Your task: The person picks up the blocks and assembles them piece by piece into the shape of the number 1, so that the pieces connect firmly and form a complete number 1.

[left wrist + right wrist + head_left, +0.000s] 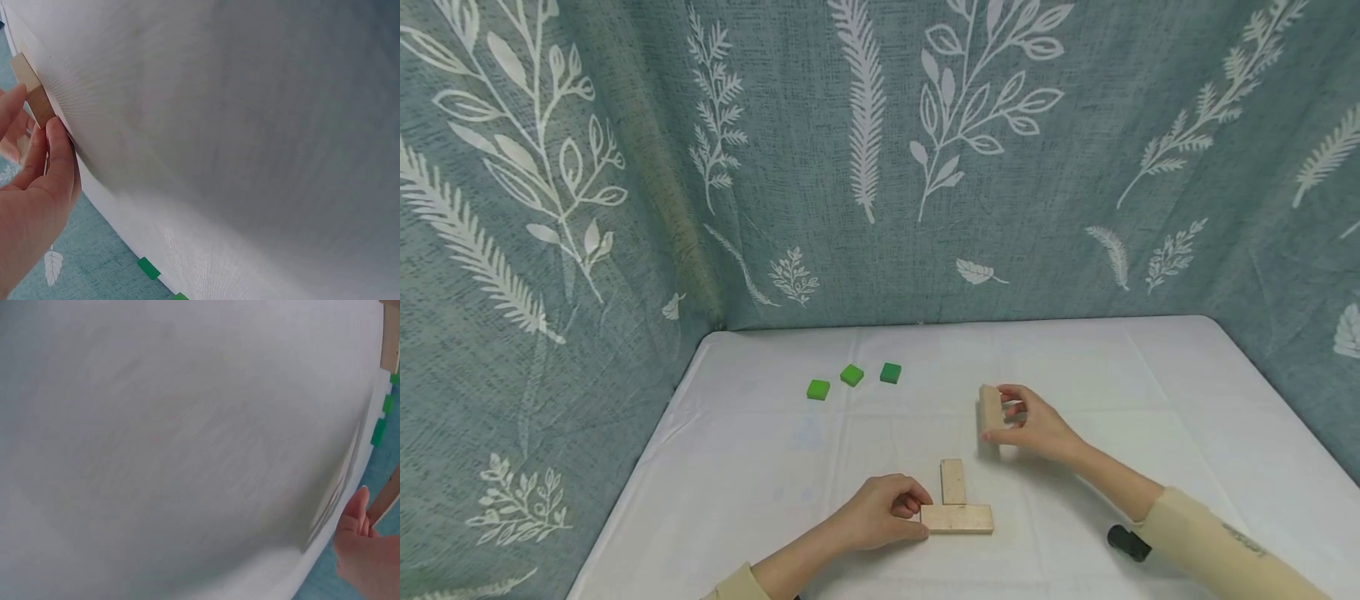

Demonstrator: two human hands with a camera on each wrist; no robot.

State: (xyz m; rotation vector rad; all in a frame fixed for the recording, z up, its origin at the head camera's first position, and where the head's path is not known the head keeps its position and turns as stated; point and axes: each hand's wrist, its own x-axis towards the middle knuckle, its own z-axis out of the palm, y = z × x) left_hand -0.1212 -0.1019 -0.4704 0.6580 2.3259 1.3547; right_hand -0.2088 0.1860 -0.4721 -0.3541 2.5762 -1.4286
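Two plain wooden blocks lie in a T on the white cloth in the head view. The lengthwise block [958, 519] runs left to right, and the other block [952, 482] points away from its far long side. My left hand [883, 510] pinches the left end of the lengthwise block between thumb and fingers. Farther back and to the right, my right hand [1037, 425] grips a third wooden block [991, 412] by its right side, thumb at the near end and fingers at the far end. In the right wrist view this held block [389, 499] is partly cut off by the frame edge.
Toward the back of the white-covered table [1075, 358] lie three small green pieces: one [818, 389], another [852, 375] and a darker one [891, 372]. A black object [1127, 542] is by the right sleeve. A patterned teal curtain [820, 167] encloses the back and sides.
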